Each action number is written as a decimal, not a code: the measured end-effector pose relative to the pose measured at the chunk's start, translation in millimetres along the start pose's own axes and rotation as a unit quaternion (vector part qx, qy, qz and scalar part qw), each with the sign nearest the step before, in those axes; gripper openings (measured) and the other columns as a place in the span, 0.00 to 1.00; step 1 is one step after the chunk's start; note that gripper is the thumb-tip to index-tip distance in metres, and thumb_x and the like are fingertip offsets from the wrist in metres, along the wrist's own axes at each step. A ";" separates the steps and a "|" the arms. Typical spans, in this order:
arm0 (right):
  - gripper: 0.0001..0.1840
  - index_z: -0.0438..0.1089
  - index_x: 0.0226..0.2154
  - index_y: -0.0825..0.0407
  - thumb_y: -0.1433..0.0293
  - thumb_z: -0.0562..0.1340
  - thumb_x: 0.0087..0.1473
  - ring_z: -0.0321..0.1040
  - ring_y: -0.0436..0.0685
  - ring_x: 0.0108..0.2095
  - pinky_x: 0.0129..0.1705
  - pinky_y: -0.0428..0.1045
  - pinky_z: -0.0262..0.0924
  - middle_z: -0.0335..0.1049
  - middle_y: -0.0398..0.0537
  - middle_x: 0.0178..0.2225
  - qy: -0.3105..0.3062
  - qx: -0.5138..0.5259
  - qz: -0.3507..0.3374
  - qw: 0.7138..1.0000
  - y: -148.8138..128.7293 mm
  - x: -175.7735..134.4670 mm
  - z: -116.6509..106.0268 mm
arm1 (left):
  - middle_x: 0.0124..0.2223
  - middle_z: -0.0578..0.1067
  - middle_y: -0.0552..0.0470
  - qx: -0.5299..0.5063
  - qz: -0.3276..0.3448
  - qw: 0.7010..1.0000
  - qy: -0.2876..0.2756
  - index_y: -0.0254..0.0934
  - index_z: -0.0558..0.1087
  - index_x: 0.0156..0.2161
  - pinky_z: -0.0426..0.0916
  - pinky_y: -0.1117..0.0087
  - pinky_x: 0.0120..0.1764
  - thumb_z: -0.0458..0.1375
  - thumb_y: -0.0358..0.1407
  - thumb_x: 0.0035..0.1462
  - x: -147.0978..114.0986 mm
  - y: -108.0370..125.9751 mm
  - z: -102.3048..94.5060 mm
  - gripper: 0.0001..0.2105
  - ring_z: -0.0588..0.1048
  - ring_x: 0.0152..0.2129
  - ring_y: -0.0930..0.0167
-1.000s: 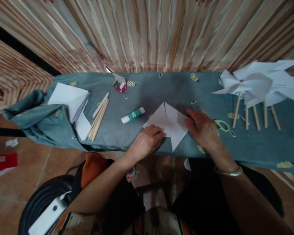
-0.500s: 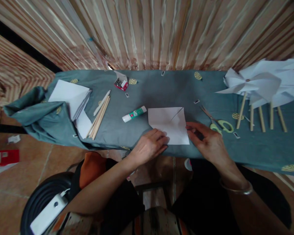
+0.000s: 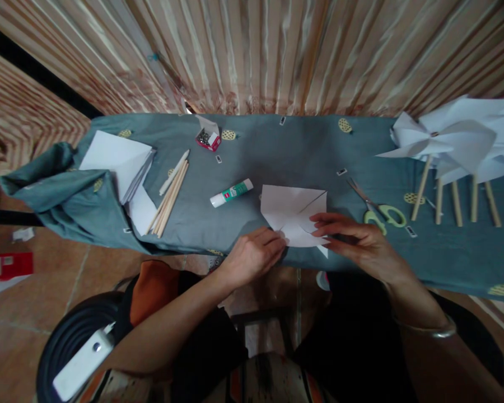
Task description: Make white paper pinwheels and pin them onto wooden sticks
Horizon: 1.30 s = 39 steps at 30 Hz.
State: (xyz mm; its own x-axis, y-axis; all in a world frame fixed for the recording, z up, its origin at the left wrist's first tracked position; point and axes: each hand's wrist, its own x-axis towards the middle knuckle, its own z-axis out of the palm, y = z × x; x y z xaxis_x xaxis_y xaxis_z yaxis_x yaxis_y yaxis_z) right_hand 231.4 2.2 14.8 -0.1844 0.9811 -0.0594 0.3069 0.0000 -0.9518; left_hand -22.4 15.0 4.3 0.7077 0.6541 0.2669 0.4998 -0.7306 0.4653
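Touching paper [image 3: 288,208] with my curled left hand [image 3: 252,253], right hand [image 3: 359,242] half-open at its edge, both grips unclear, scissors [image 3: 367,200] just beyond

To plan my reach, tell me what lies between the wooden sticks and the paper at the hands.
In the head view, a green-and-white glue stick lies on the cloth between the wooden sticks and the paper.

A striped curtain [image 3: 273,61] hangs at the back; on the left a black bar [image 3: 37,73] slants before it. On the tiled floor [image 3: 65,274] lie a red packet [image 3: 14,266] and a whitish scrap [image 3: 24,234]. A white power bank [image 3: 83,366] (a short cable [image 3: 110,327] enters it) rests on a black, ridged round seat [image 3: 54,340].
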 end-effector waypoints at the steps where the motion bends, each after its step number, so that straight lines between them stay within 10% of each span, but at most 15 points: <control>1: 0.07 0.80 0.33 0.44 0.60 0.69 0.50 0.72 0.61 0.52 0.57 0.60 0.65 0.77 0.49 0.48 -0.001 0.004 0.005 1.000 -0.7 0.5 0.2 | 0.40 0.78 0.46 0.001 -0.001 1.000 -0.002 0.33 0.74 0.43 0.72 0.70 0.37 0.51 0.32 0.66 -0.8 0.4 -0.2 0.09 0.76 0.36 0.69; 19: 0.06 0.73 0.28 0.48 0.69 0.62 0.55 0.71 0.62 0.46 0.49 0.60 0.67 0.73 0.52 0.46 0.097 -0.277 -0.116 0.949 5.5 13.0 35.4 | 0.46 0.77 0.46 -0.012 0.033 0.999 -0.036 0.34 0.70 0.53 0.73 0.67 0.44 0.49 0.30 0.67 -1.1 5.5 3.6 0.13 0.75 0.41 0.69; 39: 0.07 0.72 0.27 0.47 0.70 0.61 0.55 0.70 0.62 0.46 0.50 0.61 0.65 0.72 0.51 0.47 0.101 -0.292 -0.103 0.945 3.9 12.3 39.1 | 0.43 0.78 0.44 -0.008 0.029 0.999 -0.041 0.32 0.73 0.47 0.74 0.65 0.43 0.52 0.34 0.66 0.3 5.4 7.5 0.11 0.75 0.42 0.67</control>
State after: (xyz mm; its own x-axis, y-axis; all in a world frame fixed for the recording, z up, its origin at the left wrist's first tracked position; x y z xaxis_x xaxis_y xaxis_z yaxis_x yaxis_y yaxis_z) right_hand 193.8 6.7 -1.4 -0.1318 0.9658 0.2234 0.7585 0.2433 -0.6046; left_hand -15.7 9.8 0.6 0.7733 0.5930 0.2244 0.4496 -0.7624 0.4654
